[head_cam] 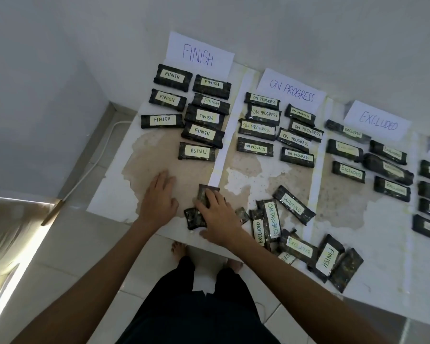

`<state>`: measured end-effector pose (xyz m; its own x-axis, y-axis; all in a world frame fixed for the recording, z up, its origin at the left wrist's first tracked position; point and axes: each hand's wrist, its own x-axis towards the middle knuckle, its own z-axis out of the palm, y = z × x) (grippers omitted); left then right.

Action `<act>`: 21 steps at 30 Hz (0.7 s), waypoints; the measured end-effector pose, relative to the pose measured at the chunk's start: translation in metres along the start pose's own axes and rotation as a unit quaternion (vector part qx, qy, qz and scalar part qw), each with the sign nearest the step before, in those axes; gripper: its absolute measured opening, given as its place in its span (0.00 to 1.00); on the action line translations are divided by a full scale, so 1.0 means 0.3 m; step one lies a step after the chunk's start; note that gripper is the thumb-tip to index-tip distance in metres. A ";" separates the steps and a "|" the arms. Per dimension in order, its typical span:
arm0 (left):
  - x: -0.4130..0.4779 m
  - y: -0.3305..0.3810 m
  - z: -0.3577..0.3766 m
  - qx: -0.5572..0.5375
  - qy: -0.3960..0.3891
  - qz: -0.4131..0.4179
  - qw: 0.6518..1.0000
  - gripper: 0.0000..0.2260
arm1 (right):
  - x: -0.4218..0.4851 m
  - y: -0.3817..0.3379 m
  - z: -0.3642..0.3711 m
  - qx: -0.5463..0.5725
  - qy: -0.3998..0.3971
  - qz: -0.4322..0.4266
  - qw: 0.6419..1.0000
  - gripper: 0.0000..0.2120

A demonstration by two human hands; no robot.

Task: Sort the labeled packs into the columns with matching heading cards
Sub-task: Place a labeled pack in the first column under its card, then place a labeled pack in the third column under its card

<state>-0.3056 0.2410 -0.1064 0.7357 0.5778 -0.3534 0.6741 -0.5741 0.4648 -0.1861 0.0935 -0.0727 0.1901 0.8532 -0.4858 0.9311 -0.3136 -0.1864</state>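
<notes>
right hand (216,214) lays spread, fairly straight fingers (210,197) on a label-down pack (204,189), gripping nothing, likely to turn it and read it. the finish card (199,54) lies far beyond the fingers. left hand (159,194) rests flat, fingers wide, bracing on the tabletop (144,155).
</notes>
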 end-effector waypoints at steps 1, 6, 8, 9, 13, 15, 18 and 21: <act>-0.006 0.003 -0.002 -0.005 -0.001 0.001 1.000 0.28 | -0.002 -0.002 -0.003 0.007 0.007 0.001 1.000 0.37; -0.033 0.034 -0.035 -0.064 0.021 0.015 0.998 0.23 | 0.002 -0.001 -0.053 0.098 0.126 -0.029 0.987 0.19; -0.042 0.056 -0.054 -0.105 0.029 0.023 0.994 0.23 | 0.004 0.019 -0.089 0.170 0.193 -0.010 0.966 0.15; -0.046 0.070 -0.066 -0.129 0.028 0.027 0.991 0.22 | 0.006 0.032 -0.112 0.229 0.226 0.020 0.947 0.13; -0.050 0.120 -0.110 -0.225 0.024 0.024 0.974 0.21 | 0.000 0.077 -0.223 0.565 0.232 0.181 0.771 0.07; -0.046 0.144 -0.126 -0.259 0.031 0.018 0.965 0.21 | -0.004 0.090 -0.248 0.666 0.210 0.195 0.689 0.05; -0.032 0.171 -0.144 -0.285 0.040 0.007 0.958 0.20 | -0.005 0.096 -0.260 0.706 0.197 0.201 0.649 0.04; -0.021 0.184 -0.156 -0.329 0.040 -0.021 0.943 0.19 | 0.000 0.094 -0.264 0.730 0.185 0.200 0.627 0.04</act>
<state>-0.2761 0.2328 -0.0404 0.6849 0.6485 -0.3322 0.4964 -0.0816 0.8642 -0.1351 0.1175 -0.0103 0.6283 0.5380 -0.5619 -0.4400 -0.3498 -0.8270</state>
